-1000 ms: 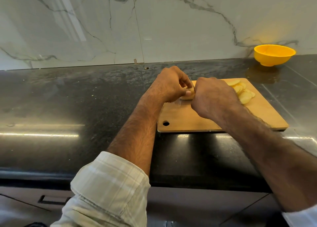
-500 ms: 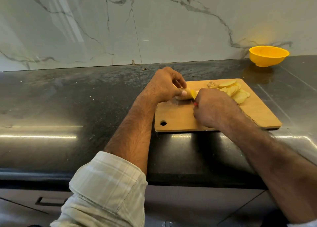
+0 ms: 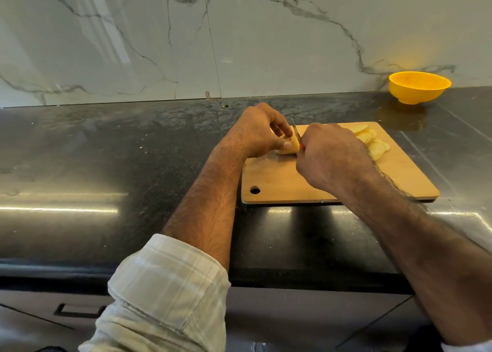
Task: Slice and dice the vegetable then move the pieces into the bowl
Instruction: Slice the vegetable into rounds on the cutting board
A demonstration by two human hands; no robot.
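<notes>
A: From the head camera, where is the vegetable?
B: Your left hand [image 3: 255, 130] pinches the potato chunk [image 3: 288, 147] on the cutting board [image 3: 279, 181].
A: And the other hand?
B: Your right hand [image 3: 332, 157] grips the knife [image 3: 295, 129], blade beside the chunk. The slices [image 3: 372, 142] lie behind it; the yellow bowl [image 3: 419, 86] sits well apart on the counter [image 3: 106, 152].

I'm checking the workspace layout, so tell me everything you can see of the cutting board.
The cutting board is a flat, light wooden rectangle with rounded corners and a round hole near its front left corner. It lies flat on the dark counter, turned slightly askew. Pale slices lie at its far right; the left hand holds a vegetable piece on it.
</notes>
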